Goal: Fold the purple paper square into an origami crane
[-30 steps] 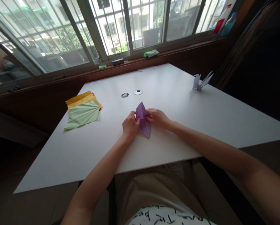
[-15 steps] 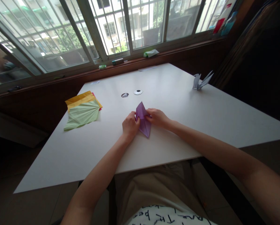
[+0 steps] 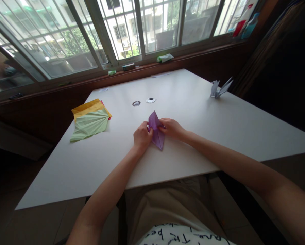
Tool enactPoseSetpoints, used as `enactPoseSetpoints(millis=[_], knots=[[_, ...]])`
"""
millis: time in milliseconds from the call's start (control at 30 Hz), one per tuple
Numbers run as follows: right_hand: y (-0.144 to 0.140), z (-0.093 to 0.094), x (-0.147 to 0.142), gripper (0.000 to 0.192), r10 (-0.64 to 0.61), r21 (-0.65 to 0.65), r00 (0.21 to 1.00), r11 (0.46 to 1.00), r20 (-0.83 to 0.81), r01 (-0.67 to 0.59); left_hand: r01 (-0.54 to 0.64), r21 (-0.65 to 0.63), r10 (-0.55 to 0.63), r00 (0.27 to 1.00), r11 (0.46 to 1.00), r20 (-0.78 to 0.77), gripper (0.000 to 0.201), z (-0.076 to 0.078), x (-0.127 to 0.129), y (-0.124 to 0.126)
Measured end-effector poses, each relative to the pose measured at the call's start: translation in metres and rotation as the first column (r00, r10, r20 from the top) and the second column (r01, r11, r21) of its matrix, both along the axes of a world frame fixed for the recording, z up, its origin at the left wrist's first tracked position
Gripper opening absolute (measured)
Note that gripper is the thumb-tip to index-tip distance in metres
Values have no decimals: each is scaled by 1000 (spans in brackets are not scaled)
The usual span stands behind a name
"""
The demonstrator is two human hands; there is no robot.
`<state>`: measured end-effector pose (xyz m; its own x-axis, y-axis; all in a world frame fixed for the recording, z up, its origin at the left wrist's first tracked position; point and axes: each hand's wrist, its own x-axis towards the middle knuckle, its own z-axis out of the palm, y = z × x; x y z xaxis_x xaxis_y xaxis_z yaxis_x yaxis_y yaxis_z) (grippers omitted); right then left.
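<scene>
On the white desk, a purple folded paper piece shaped like a pointed diamond lay near the front edge, pinched from both sides. The left hand had its fingers closed on the paper's left edge, the right hand gripped its right edge. A stack of creased green and yellow paper sheets lay well apart to the left; a pale folded paper crane stood far right.

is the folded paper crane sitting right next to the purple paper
No, the pale paper crane stands far off near the table's right edge, apart from the purple paper.
</scene>
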<state>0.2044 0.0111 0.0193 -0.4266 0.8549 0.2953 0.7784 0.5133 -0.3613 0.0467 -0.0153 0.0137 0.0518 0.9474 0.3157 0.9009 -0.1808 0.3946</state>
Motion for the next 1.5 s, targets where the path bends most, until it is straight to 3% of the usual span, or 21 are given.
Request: enactPoseSetpoints(millis=[667, 1500], knots=[[0, 0, 0, 9, 6, -7, 1000, 1000, -13, -6, 12, 5, -12, 1000, 1000, -5, 12, -1, 0, 1], [3, -1, 1, 10, 59, -1, 995, 998, 82, -59, 40, -20, -41, 999, 999, -32, 15, 0, -2, 0]])
